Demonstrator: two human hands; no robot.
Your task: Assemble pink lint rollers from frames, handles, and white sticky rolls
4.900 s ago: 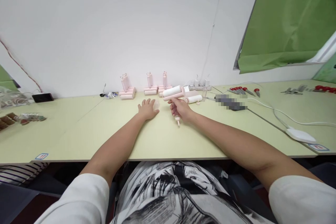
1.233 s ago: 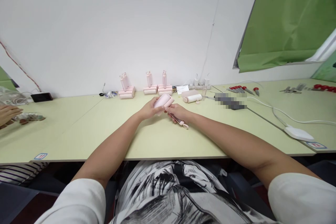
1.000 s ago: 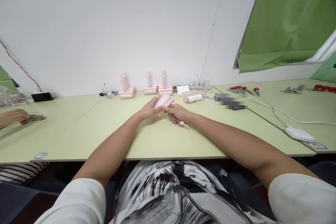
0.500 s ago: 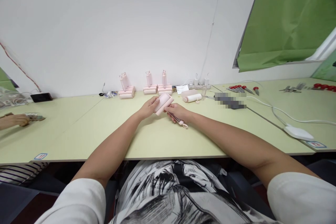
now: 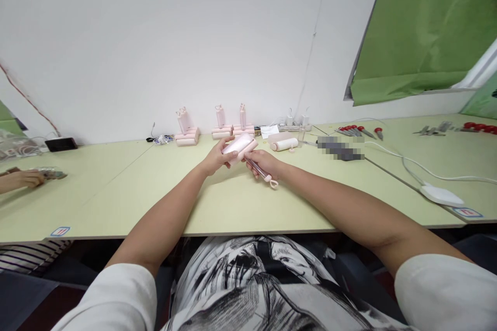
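Over the middle of the pale green table (image 5: 248,212), my left hand (image 5: 218,158) is wrapped round a pink case (image 5: 240,145). My right hand (image 5: 266,164) holds a slim pinkish stick (image 5: 261,171) with a looped end pointing down to the right. Its fingertips meet the lower right side of the case. Behind my hands, near the wall, stand similar pink pieces: a left set (image 5: 187,137), a middle set (image 5: 221,132) and one beside it (image 5: 243,126). A white roller (image 5: 285,144) lies to the right by a flat pink piece.
Red-handled tools (image 5: 353,131) and a blurred grey object (image 5: 339,149) lie to the right. A white cable runs to a white flat device (image 5: 442,195). At the far left are a black device (image 5: 61,144) and another person's hand (image 5: 27,178).
My left hand has shifted its hold, its thumb now across the front of the pink case. The case has turned slightly. My right hand and the stick have barely moved.
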